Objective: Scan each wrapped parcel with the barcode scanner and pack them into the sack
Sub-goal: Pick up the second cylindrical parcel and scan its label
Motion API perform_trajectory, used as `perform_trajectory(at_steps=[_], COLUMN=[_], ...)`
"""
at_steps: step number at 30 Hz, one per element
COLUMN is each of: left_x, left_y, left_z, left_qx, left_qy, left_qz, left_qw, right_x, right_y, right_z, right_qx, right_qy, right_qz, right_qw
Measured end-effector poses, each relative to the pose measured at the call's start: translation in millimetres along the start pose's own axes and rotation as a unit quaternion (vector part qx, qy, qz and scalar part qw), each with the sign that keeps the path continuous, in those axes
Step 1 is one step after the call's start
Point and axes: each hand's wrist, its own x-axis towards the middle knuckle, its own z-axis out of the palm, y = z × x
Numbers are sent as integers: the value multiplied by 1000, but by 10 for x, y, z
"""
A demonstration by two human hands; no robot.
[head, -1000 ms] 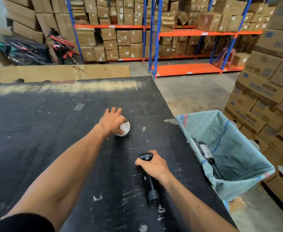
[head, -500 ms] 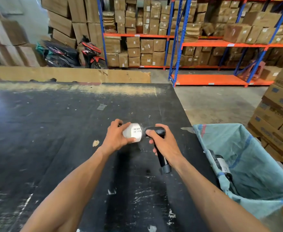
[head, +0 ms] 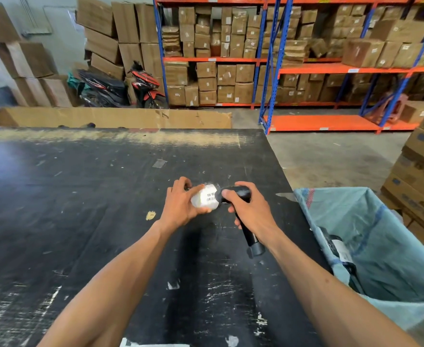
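Near the middle of the frame, above the black table (head: 85,209), the left hand (head: 181,209) curls its fingers round a small white wrapped parcel (head: 204,199), barcode label facing right. The right hand (head: 252,211) grips the black barcode scanner (head: 241,196), its head just beside the label, maybe touching. At lower right the blue-green sack (head: 381,246) hangs open, with what looks like a dark labelled parcel (head: 336,249) inside.

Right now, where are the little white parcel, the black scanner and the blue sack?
small white wrapped parcel (head: 204,199): head view, on its barcode label.
black barcode scanner (head: 249,236): head view, on its handle.
pale blue woven sack (head: 391,249): head view, on its inner wall.
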Motion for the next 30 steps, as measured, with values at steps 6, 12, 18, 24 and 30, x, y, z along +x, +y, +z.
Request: perform_trajectory(at_steps=[6,12,18,24,30], left_x=[34,37,37,34,35], left_y=[46,33,23,19,19], left_z=[-6,6,0,-12,-10], left_qx=[-17,-16,-18,-36,-59], left_qy=[11,4,14,14,8], left_qz=[-19,-27,-25,-24,-39], left_qw=[1000,999,999,999,997], right_x=[-30,-48,-45,-52,-46], right_y=[-22,-35,-57,-87,-94], right_z=[-58,-94,-81,-66,-45], right_qx=[-10,0,-1,-1,-14], right_qy=[10,14,10,9,9], right_qz=[-8,-18,-26,-34,-41], right_qw=[1000,1000,1000,999,999])
